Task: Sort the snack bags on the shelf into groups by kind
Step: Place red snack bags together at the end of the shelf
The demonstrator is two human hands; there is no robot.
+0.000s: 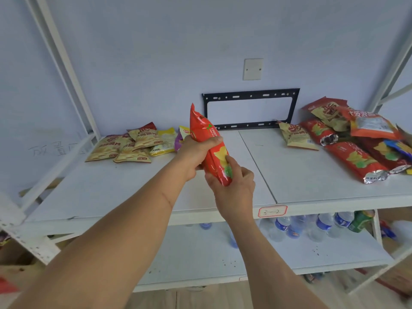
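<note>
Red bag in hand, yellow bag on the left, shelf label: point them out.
red bag [208,139], head view, upper front.
yellow bag [165,141], head view, middle.
shelf label [272,211], head view, centre.

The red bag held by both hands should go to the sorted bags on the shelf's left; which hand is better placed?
Probably left: the left hand grips the red bag mid-body, nearer those sorted bags.

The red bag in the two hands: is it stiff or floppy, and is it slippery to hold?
The red bag probably holds its shape: it stands upright above the left hand. Its glossy film likely slips, so the right hand steadies the bottom.
</note>
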